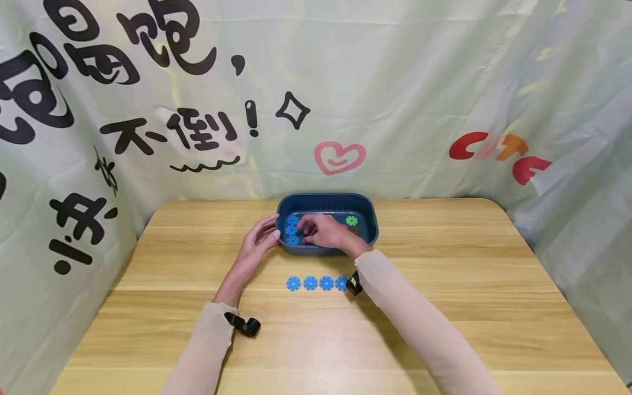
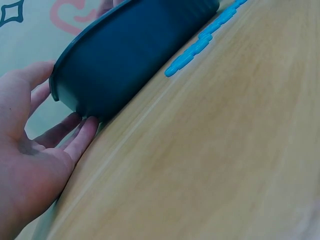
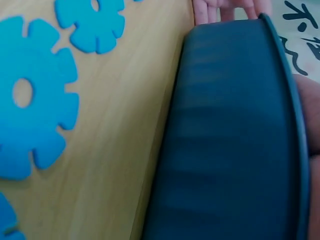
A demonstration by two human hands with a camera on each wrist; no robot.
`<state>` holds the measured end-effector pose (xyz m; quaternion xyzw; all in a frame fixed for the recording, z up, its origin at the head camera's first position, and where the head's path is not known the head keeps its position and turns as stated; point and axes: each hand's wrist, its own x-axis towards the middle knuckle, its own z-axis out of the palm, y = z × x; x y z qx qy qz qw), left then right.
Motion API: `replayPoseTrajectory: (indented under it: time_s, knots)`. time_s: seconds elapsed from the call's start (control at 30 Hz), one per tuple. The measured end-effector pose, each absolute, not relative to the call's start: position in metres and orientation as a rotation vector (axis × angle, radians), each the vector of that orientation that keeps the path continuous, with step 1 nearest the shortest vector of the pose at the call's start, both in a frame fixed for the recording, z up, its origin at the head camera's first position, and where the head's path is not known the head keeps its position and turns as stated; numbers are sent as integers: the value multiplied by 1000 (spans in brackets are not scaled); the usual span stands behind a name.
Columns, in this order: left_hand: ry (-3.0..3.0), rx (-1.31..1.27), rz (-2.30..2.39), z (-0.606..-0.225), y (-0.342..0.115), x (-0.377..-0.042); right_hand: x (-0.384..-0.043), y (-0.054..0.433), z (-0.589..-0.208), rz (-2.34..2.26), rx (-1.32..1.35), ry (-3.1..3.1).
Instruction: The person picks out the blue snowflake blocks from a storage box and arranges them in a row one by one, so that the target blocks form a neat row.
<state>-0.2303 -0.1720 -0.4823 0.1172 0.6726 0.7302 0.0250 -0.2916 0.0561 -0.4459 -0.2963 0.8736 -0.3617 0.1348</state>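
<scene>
Inside the bin [image 1: 326, 202], blue discs [image 1: 292, 230] line up front-to-back, just left of my right hand [image 1: 324, 230]; whether it grips one, I cannot tell.

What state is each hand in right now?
Left hand: open, touching the blue bin.
Right hand: inside the bin; open or holding something can't be told.

Place: a curtained-off booth, apparently a recording station — the building around it cannot be told.
Counter [image 1: 469, 307]: wood-grained top with rounded far corners.
Fabric walls [image 1: 395, 82]: pale, creased sheets hung behind and along both sides.
Print: black Chinese lettering [image 1: 199, 130], a pink heart [image 1: 340, 161].
Wrist gear: a small black camera [image 1: 243, 325] — one at each cuff.
</scene>
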Motion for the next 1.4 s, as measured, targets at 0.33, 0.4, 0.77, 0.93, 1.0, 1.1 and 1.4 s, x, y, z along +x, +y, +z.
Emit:
replayPoseTrajectory:
  time_s: [0.33, 0.4, 0.77, 0.93, 1.0, 1.1, 1.4]
  knots:
    - [2056, 380, 2278, -487, -172, -230, -303, 44, -459, -955, -916, 2515]
    - [2062, 382, 2275, -488, -173, -232, -304, 44, -459, -943, -937, 2519]
    - [2111, 361, 2264, -509, -176, -246, -306, 44, -457, -892, -1006, 2537]
    - [2129, 364, 2268, -509, -175, -246, -309, 45, -458, -851, -1140, 2526]
    - [2123, 372, 2272, -508, -175, -246, -310, 44, -458, -831, -1172, 2507]
    - [2121, 374, 2270, -508, -175, -246, -312, 43, -457, -810, -1182, 2489]
    - [2079, 359, 2262, -502, -177, -243, -310, 42, -459, -851, -1096, 2501]
